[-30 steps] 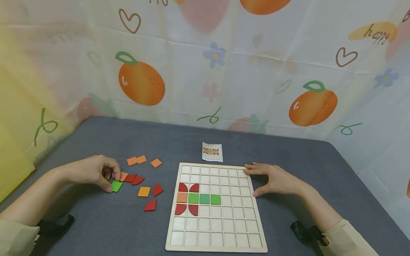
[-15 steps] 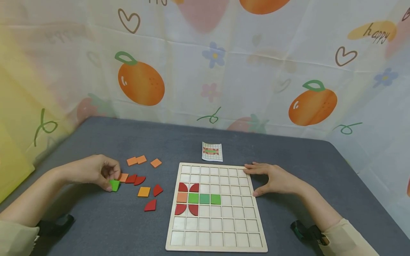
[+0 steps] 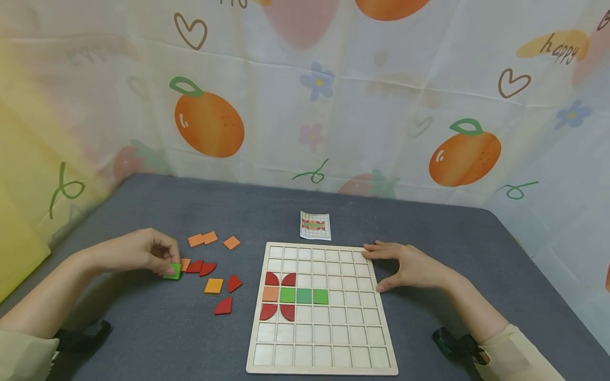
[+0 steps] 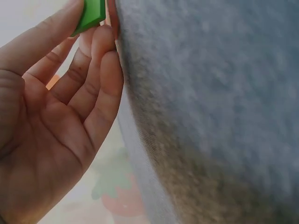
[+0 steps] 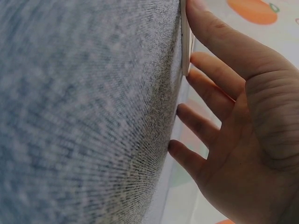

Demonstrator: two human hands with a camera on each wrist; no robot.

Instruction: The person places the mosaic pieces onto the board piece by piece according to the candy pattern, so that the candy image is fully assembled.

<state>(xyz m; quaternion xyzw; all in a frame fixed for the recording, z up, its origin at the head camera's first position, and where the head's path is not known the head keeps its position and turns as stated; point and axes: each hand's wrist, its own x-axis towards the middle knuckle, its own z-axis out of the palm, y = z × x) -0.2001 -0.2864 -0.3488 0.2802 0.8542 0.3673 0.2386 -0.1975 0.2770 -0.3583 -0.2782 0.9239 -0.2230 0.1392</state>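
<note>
Near the left edge of the desk, the left hand pinches a green tile between thumb and fingers, maybe because something so thin and flat gives little to grab; I cannot tell if the tile touches the desk; just beside it lies an orange tile, then two red tiles in a line; three other orange tiles lie nearer the far edge; a yellow tile and two red wedges lie nearer the person; all these sit between that hand and the board, perhaps so they are easy to reach; from the board's left edge, its middle row has a peach tile, then a teal tile with a green square on each side; four red pieces sit above and below the first two, and the raised lines seem to stop them sliding; the right hand is loose and grips nothing, its thumb at the board's right edge and its fingers at the far right corner, likely to steady it; just past the board's far edge, a card lies picture up, maybe so it is easy to see.
</note>
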